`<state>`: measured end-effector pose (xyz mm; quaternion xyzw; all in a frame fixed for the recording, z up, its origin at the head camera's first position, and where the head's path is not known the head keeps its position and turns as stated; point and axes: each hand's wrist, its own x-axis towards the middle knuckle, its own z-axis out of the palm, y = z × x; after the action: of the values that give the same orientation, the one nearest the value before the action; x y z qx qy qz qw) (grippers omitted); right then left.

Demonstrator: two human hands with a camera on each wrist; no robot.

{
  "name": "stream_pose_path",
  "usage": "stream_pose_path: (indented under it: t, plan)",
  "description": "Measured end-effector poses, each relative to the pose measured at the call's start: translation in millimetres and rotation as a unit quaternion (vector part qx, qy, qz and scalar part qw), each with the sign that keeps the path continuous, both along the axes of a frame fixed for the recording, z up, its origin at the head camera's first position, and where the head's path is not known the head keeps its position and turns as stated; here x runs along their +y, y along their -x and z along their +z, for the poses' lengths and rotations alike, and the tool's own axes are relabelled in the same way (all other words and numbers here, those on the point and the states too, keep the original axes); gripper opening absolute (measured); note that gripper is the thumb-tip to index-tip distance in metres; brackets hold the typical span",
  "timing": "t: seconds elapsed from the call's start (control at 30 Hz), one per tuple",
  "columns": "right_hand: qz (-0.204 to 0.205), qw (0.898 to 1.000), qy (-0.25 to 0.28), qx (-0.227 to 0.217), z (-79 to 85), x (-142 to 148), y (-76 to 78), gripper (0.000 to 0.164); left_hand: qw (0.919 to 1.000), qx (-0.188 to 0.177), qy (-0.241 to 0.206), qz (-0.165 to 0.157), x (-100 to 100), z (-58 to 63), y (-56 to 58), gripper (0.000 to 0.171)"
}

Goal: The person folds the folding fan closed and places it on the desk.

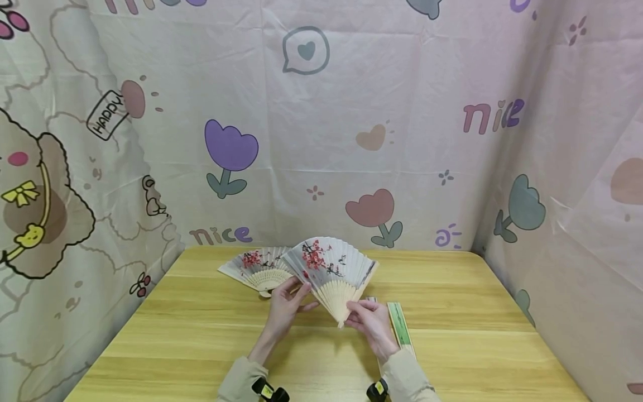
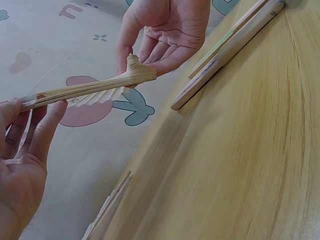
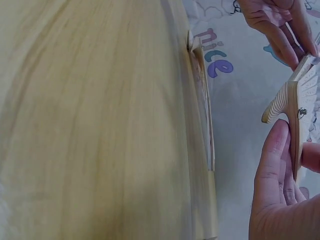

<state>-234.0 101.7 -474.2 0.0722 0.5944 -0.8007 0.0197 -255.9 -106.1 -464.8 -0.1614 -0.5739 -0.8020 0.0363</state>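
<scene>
A spread paper folding fan (image 1: 326,262) with red blossoms and pale wooden ribs is raised over the table between both hands. My left hand (image 1: 283,310) pinches its left edge between thumb and fingers. Near the pivot, my right hand (image 1: 373,325) grips the right outer rib. Seen edge-on in the left wrist view, the ribs (image 2: 85,92) bunch together toward the pivot. The right wrist view shows a metal pivot pin (image 3: 301,113) just above the right thumb and fingers. A second spread fan (image 1: 268,279) with similar blossoms lies behind the left hand, partly covered by the held one.
Beside the right hand lies a folded green fan (image 1: 399,324) on the wooden table (image 1: 477,335). Another folded fan (image 2: 195,90) lies next to it, mostly hidden by the hand in the head view. A printed cloth (image 1: 311,139) hangs behind and at both sides.
</scene>
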Motion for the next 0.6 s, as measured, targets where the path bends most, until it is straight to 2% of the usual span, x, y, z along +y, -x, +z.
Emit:
stream_pose_path:
  t: [0.37, 0.6]
  plan:
    - [-0.006, 1.000, 0.000, -0.010, -1.5, 0.4, 1.0, 0.007, 1.0000, 0.008, -0.001, 0.001, 2.0, -0.9, -0.4, 0.039]
    - [-0.007, 1.000, 0.000, -0.015, -1.2, 0.9, 0.6, 0.007, 0.9997, 0.023, -0.004, -0.002, 1.8, 0.6, 0.0, 0.031]
